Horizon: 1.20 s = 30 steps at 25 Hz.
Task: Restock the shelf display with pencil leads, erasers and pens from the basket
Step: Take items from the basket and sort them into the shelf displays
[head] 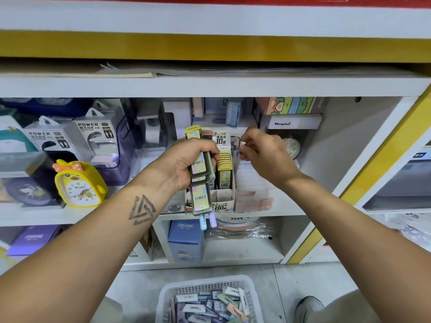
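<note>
My left hand is shut on a bundle of yellow-labelled pencil lead cases and a few pastel pens whose tips stick out below. Behind it on the shelf stands the cardboard lead display box, with a row of yellow lead cases in its right column. My right hand hovers just right of the box's top, fingers pinched on a dark-rimmed lead case seen edge-on. On the floor below sits the white basket, holding several wrapped erasers.
A yellow duck alarm clock and power bank boxes fill the shelf's left side. A clear plastic box stands right of the display box, with a round clock behind. A shoe is beside the basket.
</note>
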Motion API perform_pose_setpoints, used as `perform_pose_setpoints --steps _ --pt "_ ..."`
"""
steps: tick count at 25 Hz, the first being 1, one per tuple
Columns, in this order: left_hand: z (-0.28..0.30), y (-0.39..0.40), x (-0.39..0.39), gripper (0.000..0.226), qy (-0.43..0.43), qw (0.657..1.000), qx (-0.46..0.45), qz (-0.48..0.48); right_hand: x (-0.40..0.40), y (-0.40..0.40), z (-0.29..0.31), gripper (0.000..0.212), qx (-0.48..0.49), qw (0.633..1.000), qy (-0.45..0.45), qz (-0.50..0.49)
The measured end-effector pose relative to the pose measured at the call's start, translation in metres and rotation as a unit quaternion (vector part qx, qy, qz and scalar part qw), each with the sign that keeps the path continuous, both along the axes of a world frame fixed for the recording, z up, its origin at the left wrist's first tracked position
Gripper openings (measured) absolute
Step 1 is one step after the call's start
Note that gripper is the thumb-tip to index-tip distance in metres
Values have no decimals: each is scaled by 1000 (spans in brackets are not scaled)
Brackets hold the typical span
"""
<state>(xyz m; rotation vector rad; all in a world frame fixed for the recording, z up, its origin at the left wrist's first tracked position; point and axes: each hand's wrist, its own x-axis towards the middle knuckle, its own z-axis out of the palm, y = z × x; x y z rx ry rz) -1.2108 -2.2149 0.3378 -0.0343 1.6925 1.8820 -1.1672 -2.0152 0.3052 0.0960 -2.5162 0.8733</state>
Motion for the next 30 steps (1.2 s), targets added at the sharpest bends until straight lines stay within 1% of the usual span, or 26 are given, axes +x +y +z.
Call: perform_pose_setpoints --steps 2,3,4,5,6,7,8,9,10,11,12,13,14,16,18,19,21,23,25,27,29,30 --pt "3 0 2 7 -10 999 26 19 1 -1 -2 15 96 995 -2 -9" --pt "4 -1 3 7 -13 999 41 31 3 -3 -1 21 154 988 -13 -12" --pt "6 -2 3 11 -14 997 55 45 4 -5 2 26 191 981 -22 -16" --pt "7 -3 3 15 -16 996 69 61 6 -10 6 29 194 981 -24 -20" --pt "9 -5 4 19 -18 993 84 78 9 -16 11 30 148 988 -28 -25" --pt "11 -8 4 23 -20 990 101 97 11 -24 18 29 44 998 -47 -22" --pt "13 -11 3 27 -20 986 117 117 14 -31 25 25 -104 990 -98 9" --pt "15 -15 1 31 -18 981 133 139 19 -37 32 20 -243 952 -173 63" --pt "17 -19 0 33 -18 976 148 160 24 -42 38 18 -321 902 -262 124" --pt "18 -21 -2 33 -19 970 161 180 30 -46 39 16 -334 860 -337 188" --pt "18 -24 -2 33 -19 965 173 198 35 -51 39 15 -316 830 -389 246" --pt "17 -26 -3 34 -17 959 184 216 39 -57 37 15 -292 810 -415 293" --pt "17 -27 -3 35 -14 953 195 230 40 -61 35 18 -279 804 -420 315" --pt "15 -29 -5 36 -10 947 206 245 38 -67 29 25 -294 811 -399 312" --pt "14 -32 -7 33 -4 951 202 236 36 -68 28 20 -301 815 -389 307" --pt "14 -35 -9 30 0 952 198 232 36 -65 28 17 -291 817 -395 304" --pt "15 -44 -15 24 8 944 202 260 36 -56 29 18 -270 817 -417 293" --pt "15 -56 -24 33 7 940 184 288 37 -42 31 23 -275 817 -428 269" --pt "16 -64 -28 31 2 944 159 290 37 -29 34 21 -304 829 -404 239" --pt "19 -62 -22 25 0 960 137 243 37 -22 36 18 -347 833 -370 222" --pt "20 -50 -8 17 18 983 103 153 38 -22 36 21 -375 824 -355 234" --pt "18 -42 -1 22 39 990 78 112 38 -23 36 23 -379 820 -353 243"
